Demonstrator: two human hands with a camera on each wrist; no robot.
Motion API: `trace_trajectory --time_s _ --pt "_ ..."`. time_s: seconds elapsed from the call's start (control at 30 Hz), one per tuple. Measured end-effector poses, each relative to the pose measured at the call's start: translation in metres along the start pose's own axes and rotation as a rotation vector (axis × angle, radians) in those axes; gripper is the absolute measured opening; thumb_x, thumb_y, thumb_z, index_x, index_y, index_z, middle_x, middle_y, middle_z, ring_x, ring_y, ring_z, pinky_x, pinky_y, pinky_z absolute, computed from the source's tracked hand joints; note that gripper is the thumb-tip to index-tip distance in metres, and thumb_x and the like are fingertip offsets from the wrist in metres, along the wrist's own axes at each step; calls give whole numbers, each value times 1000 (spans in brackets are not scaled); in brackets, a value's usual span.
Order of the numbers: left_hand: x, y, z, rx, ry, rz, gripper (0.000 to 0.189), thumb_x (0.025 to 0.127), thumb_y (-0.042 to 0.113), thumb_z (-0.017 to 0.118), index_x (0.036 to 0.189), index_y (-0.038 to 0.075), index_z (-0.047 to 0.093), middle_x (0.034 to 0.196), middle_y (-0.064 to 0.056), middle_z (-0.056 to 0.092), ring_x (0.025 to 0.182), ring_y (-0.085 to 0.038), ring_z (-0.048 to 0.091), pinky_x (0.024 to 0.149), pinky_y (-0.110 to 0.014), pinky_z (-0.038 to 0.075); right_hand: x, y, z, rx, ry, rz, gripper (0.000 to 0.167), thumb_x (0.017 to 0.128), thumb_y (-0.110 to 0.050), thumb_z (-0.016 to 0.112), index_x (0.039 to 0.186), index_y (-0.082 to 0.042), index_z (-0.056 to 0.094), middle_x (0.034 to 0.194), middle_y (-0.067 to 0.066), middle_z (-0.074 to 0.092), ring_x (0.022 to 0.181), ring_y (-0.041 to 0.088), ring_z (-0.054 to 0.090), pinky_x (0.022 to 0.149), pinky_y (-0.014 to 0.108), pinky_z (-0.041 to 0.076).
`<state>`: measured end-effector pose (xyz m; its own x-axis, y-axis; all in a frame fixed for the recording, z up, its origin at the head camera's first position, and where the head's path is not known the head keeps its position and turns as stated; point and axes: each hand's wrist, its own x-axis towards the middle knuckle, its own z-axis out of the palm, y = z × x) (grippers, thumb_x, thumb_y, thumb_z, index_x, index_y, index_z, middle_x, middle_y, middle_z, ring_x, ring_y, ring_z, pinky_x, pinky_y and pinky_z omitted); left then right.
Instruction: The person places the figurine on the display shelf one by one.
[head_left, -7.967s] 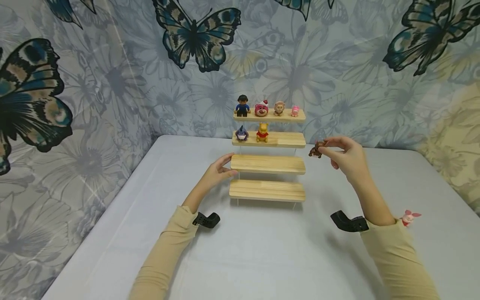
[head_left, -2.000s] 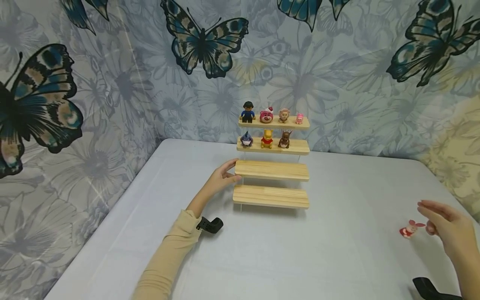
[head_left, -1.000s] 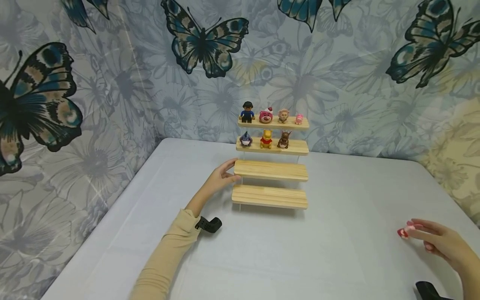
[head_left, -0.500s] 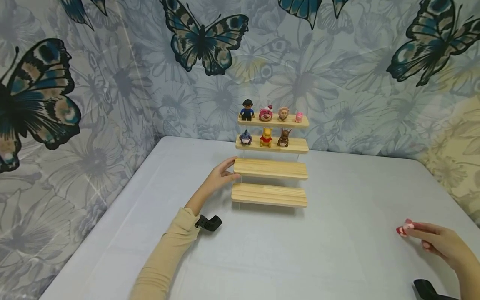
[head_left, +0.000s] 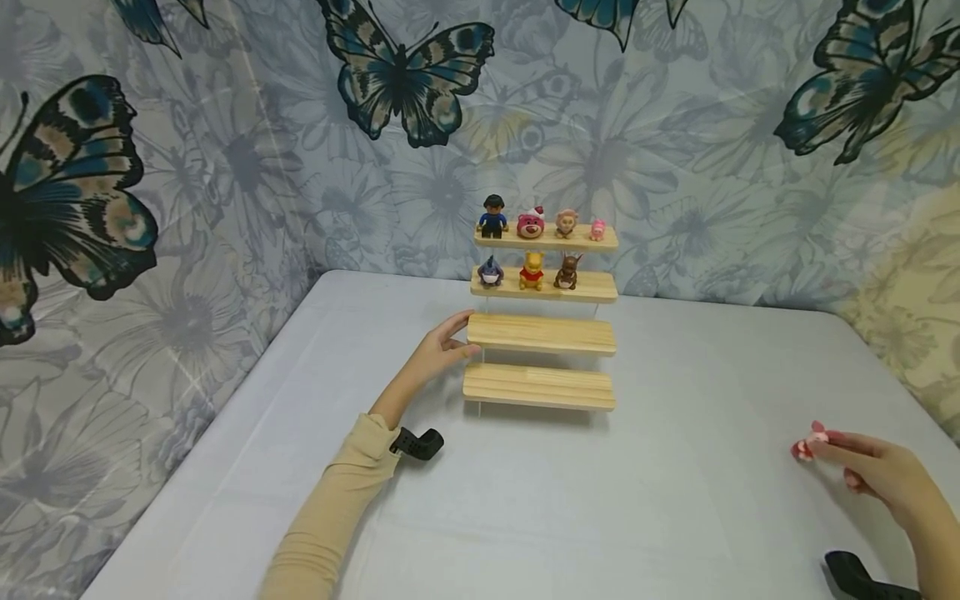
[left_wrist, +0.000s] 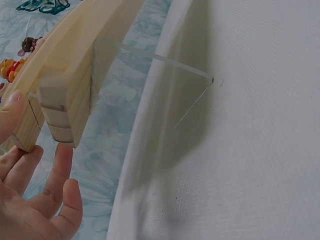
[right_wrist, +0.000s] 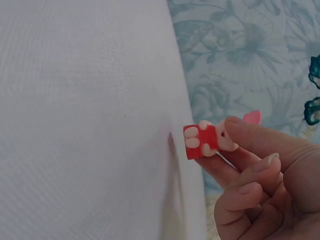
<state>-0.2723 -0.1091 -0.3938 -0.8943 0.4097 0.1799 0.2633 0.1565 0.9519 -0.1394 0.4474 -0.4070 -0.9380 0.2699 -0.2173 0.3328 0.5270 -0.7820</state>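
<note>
In the head view, my right hand [head_left: 888,475] pinches a small pink Piglet figurine [head_left: 806,445] between thumb and fingers, at the right of the table. The right wrist view shows the figurine's red outfit [right_wrist: 207,139] and one pink ear, with the thumb over part of its head. At the centre stands a four-tier wooden display shelf [head_left: 542,333] on clear supports. My left hand [head_left: 435,350] holds the left end of its third board from the top; in the left wrist view, the thumb and fingertips [left_wrist: 62,152] touch the board ends.
On the top board stand a dark-haired toy figure [head_left: 493,217], a pink bear [head_left: 530,223], a beige figurine [head_left: 566,223] and a small pink one [head_left: 597,230]. An Eeyore [head_left: 491,272], a Winnie the Pooh [head_left: 531,272] and a brown figurine [head_left: 566,272] occupy the second. A butterfly-print backdrop stands behind.
The brown figurine went from my right hand onto the second board. That hand then moved right, took the Piglet figurine and raised it slightly. My left hand has stayed at the shelf.
</note>
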Motion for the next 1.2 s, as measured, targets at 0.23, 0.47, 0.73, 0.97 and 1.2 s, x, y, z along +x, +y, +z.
trace_trajectory --time_s 0.23,0.47,0.73,0.97,1.2 --pt "1 2 -1 -20 -17 2 64 87 4 58 140 -2 23 141 -22 21 95 -34 54 81 -38 45 -3 -12 4 -108 35 -25 71 86 -38 59 115 22 37 65 -3 48 51 11 44 45 28 40" --pt "0 0 -1 3 1 7 64 87 10 60 141 4 26 142 -17 25 93 -27 56 79 -34 47 -11 -38 13 -151 53 -76 62 82 -44 61 111 11 50 65 1 50 52 15 45 46 32 37" --pt "1 -1 -1 -18 -2 25 65 87 10 60 140 2 25 141 -18 25 92 -26 55 79 -33 46 -15 -64 20 -192 38 -124 65 84 -46 58 117 8 47 59 3 46 51 16 43 49 32 29" --pt "-2 12 -2 -25 -9 2 64 87 9 60 141 3 25 142 -18 24 96 -31 54 82 -37 45 -12 -83 25 -194 30 -152 55 83 -46 59 115 -2 52 59 2 47 52 16 44 51 33 28" --pt "2 -1 -1 -15 -3 14 65 87 9 60 141 3 25 142 -17 25 94 -29 55 80 -35 46 -12 -99 32 -231 46 -161 68 84 -49 56 124 4 43 56 4 48 55 16 45 55 34 26"
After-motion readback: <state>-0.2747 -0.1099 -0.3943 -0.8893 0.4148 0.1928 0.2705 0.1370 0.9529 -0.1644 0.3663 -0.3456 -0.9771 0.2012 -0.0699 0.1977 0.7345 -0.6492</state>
